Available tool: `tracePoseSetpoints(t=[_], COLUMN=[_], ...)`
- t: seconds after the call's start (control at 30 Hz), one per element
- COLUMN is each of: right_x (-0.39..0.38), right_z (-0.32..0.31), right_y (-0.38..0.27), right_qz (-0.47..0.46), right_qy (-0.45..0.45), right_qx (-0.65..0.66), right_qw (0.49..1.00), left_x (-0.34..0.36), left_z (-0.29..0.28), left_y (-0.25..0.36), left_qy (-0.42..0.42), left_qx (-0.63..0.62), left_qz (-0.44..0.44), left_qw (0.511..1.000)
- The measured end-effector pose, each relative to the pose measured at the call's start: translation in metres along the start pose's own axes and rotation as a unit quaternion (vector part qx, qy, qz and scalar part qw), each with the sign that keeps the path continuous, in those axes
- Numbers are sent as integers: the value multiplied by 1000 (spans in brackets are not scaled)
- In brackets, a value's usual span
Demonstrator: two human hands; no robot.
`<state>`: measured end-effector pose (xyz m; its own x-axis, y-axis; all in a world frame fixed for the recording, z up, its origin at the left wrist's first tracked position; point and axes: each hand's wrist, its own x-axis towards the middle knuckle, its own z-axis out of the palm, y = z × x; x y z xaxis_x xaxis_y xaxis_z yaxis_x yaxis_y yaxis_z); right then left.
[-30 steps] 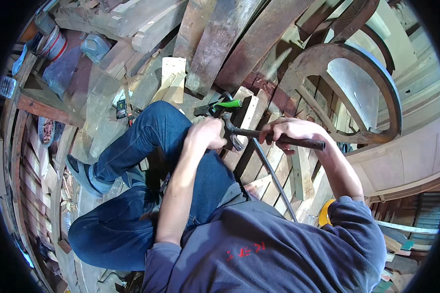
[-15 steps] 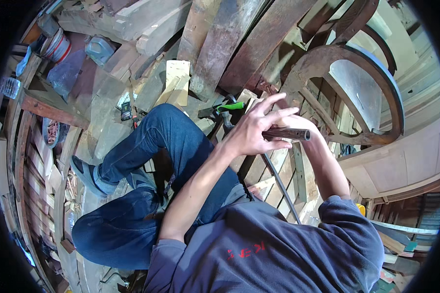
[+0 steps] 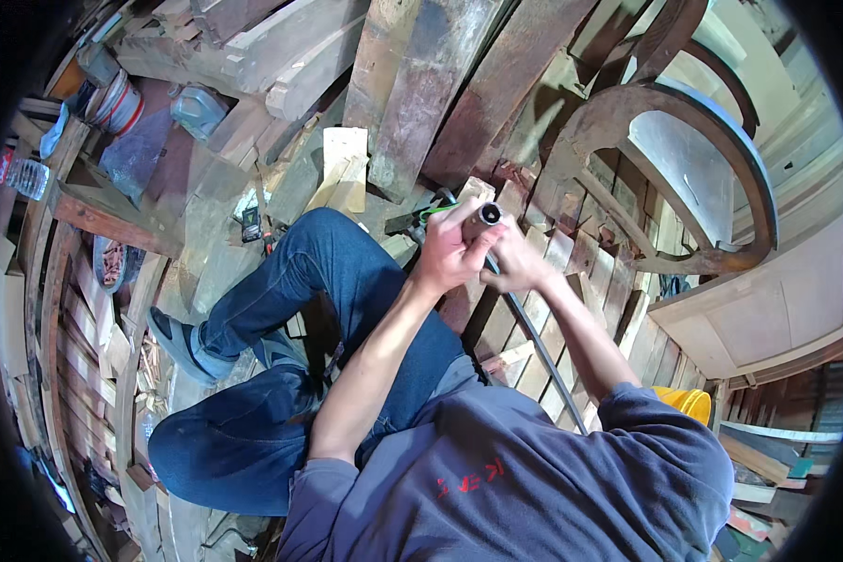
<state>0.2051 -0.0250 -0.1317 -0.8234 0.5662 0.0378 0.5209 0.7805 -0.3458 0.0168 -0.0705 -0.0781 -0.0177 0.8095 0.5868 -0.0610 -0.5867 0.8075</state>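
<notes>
A dark hollow metal pipe (image 3: 487,215) is gripped in my left hand (image 3: 445,253), its round open end tilted up toward the view. The left fingers and thumb wrap round it just below that end. Close against the pipe's other side is my right hand (image 3: 522,260), its thumb showing low down. Its fingers are partly hidden and smeared, so whether they close on the pipe cannot be told. A long thin dark bar (image 3: 545,359) slants from below my hands toward my shirt. Just beyond the left hand lies a partly hidden tool with a green and black handle (image 3: 407,222).
Large planks (image 3: 431,84) lean ahead. A curved wooden frame (image 3: 571,140) stands at right, a yellow bucket (image 3: 688,403) near my right shoulder. On the left are a blue jug (image 3: 197,112), a white bucket (image 3: 119,105), a plastic bottle (image 3: 28,178) and a small dark device (image 3: 251,223).
The pipe has swung from pointing right to pointing up at the view. My left hand has closed round it, and the right hand has come in from behind to its side.
</notes>
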Motion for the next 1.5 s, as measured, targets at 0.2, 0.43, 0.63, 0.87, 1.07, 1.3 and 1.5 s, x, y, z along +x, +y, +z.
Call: tracePoseSetpoints(t=[0.2, 0.43, 0.63, 0.87, 1.07, 1.3, 1.5], right_x=[-23, -15, -18, 0, 16, 59, 104], right_z=[55, 76, 91, 122, 145, 137, 110], right_y=[-14, -7, -4, -5, 98, 142, 75], right_qz=[24, 27, 45, 365, 347, 419, 483], right_qy=[4, 99, 137, 305, 227, 169, 233], right_qx=[38, 108, 131, 580, 725, 285, 64], right_qw=[999, 989, 981, 661, 550, 846, 842], left_x=[2, -7, 1, -3, -6, -5, -7], left_z=[-6, -15, -8, 11, 25, 23, 12], left_y=[-2, -33, -20, -11, -13, -6, 3], left_qy=[71, 177, 182, 181, 131, 115, 147], left_qx=[26, -10, 3, -36, -18, -33, -10], left_qz=[20, -37, -41, -36, -24, -26, -55], left_qw=[997, 983, 982, 982, 991, 993, 988])
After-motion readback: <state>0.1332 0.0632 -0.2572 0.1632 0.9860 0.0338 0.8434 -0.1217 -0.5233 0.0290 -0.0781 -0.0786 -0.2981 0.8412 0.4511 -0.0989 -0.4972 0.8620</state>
